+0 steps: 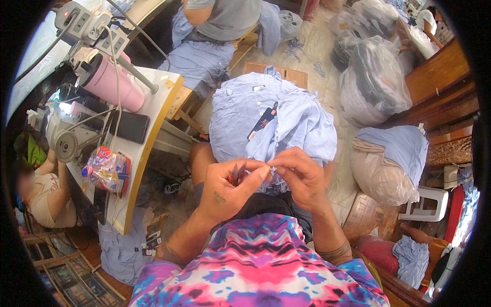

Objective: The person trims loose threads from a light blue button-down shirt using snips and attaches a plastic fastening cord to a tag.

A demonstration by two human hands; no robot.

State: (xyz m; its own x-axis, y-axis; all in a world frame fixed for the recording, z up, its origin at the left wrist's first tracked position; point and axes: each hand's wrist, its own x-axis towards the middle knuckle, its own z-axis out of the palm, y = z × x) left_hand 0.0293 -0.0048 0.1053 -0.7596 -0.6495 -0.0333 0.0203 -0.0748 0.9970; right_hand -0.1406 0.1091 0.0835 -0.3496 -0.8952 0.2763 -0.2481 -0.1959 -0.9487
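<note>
Across my lap lies a light-blue shirt [232, 120] in a loose heap, with small white buttons and a dark hang tag [262, 122] on it. My left hand [222, 192] pinches a frayed edge of the cloth between thumb and forefinger. Tucked in that same palm is a pair of thread snips [236, 174], dark-bladed with some red, partly hidden by the fingers. Close beside it, my right hand [306, 181] pinches the same edge with thumb and fingertips. Whether a loose thread is between the fingertips is too small to make out.
On my left a white table [162, 94] carries a pink tumbler [116, 84], a phone [131, 127], a snack packet [107, 171] and a power strip [87, 23]. Bagged garments [376, 82] and a white stool [425, 204] stand right. Other people sit nearby.
</note>
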